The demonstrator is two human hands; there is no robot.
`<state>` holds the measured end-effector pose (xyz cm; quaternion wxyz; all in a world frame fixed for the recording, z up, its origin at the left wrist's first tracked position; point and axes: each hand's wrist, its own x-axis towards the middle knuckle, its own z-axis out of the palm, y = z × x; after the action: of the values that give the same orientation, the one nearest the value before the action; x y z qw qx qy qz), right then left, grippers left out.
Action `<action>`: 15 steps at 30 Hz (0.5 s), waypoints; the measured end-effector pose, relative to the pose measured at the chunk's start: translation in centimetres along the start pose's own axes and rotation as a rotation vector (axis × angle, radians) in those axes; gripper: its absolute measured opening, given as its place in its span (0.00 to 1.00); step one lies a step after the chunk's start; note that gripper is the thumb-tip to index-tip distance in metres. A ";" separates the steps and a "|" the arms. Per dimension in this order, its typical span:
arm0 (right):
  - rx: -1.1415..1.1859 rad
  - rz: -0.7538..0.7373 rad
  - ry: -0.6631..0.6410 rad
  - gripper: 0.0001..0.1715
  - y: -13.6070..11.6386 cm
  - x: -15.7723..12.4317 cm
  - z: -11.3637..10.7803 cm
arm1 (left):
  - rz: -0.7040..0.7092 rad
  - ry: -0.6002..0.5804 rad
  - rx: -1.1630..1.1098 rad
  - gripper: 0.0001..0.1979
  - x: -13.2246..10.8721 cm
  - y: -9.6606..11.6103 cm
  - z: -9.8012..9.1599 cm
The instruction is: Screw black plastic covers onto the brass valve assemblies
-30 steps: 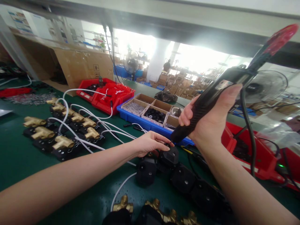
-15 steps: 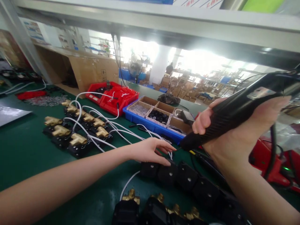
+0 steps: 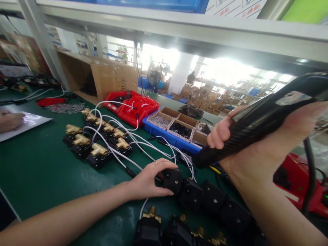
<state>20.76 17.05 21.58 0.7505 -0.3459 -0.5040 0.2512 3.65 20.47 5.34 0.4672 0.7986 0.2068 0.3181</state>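
My left hand has its thumb and fingers closed around a black plastic housing at the left end of a row of similar black housings. In my right hand is a black electric screwdriver, tilted with its tip end down and left, above that row. Its bit cannot be made out. Below my left hand, nearer to me, stand several black units with brass fittings. White cables run across the bench behind the hand.
Several brass tee valves on black bodies lie at left. Behind are a red parts bin, a blue tray of small hardware and a cardboard box. Another person's hand rests on a sheet at far left. A shelf crosses overhead.
My left hand has moved down and left and closed around the end housing. The screwdriver stays above the row. Another person's hand has come into view at far left.
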 end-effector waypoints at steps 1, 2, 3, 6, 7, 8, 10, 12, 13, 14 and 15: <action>-0.005 0.005 -0.009 0.38 0.3 0.0 0.4 | -0.038 0.019 -0.051 0.30 0.3 0.1 0.1; -0.002 0.005 -0.018 0.39 0.6 -0.1 0.8 | -0.082 0.041 -0.114 0.29 0.7 0.2 0.1; 0.001 0.008 -0.029 0.40 0.9 -0.1 1.1 | -0.126 0.063 -0.182 0.28 1.2 0.2 0.2; -0.011 0.025 -0.020 0.40 1.9 -0.1 1.9 | -0.211 0.112 -0.328 0.23 2.6 0.1 0.2; -0.028 0.023 -0.003 0.40 2.2 -0.1 2.1 | -0.217 0.124 -0.344 0.20 3.1 0.1 0.3; -0.045 0.011 0.016 0.40 2.4 0.0 2.3 | -0.212 0.135 -0.352 0.18 3.5 0.1 0.3; -0.071 -0.007 0.030 0.41 2.8 0.3 2.4 | -0.211 0.158 -0.373 0.13 4.1 0.2 0.5; -0.075 -0.012 0.019 0.41 3.1 0.5 2.5 | -0.231 0.190 -0.405 0.11 4.5 0.2 0.6; -0.075 -0.011 0.009 0.41 3.2 0.6 2.4 | -0.249 0.202 -0.423 0.10 4.6 0.3 0.7; -0.075 -0.007 -0.001 0.41 3.3 0.7 2.4 | -0.267 0.213 -0.442 0.11 4.6 0.2 0.8; -0.076 -0.003 -0.011 0.41 3.4 0.6 2.4 | -0.285 0.221 -0.459 0.12 4.6 0.2 0.9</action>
<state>18.69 20.29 19.95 0.7344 -0.3721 -0.5178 0.2327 7.56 22.69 6.62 0.6501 0.5957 0.2891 0.3727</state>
